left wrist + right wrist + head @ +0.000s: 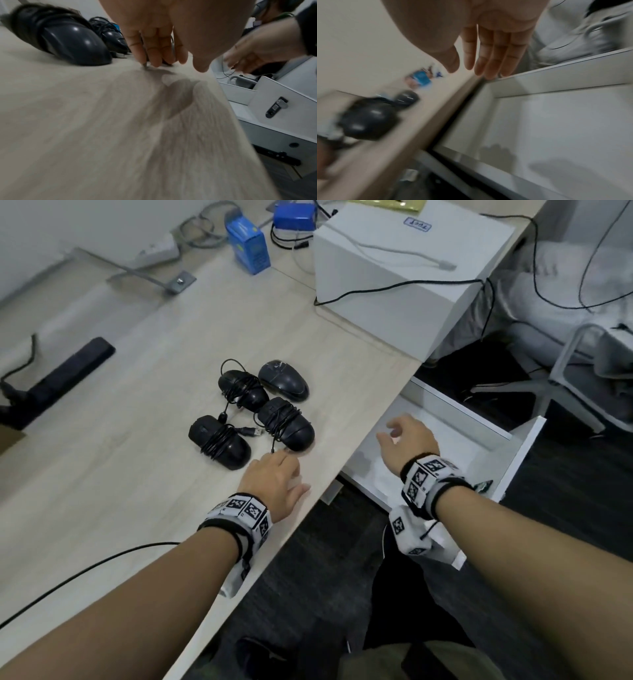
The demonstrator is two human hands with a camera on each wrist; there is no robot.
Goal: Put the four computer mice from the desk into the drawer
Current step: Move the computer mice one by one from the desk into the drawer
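Note:
Several black computer mice lie grouped on the pale wood desk (137, 491). Three have cords wound round them: the near left mouse (219, 441), the near right mouse (287, 424) and the far left mouse (243, 388). The far right mouse (283, 380) shows no cord. My left hand (294, 474) hovers low over the desk just short of the near right mouse, fingers relaxed and holding nothing. My right hand (388, 433) hangs over the open white drawer (520, 453) with straight fingers (488, 54), also holding nothing. The drawer floor (556, 128) is bare.
A white box (404, 275) with cables over it stands at the back right of the desk. Blue boxes (248, 244) sit behind the mice, and a black bar (68, 368) lies at the left. A black cable (85, 570) crosses the near desk. A chair frame (582, 371) stands beyond the drawer.

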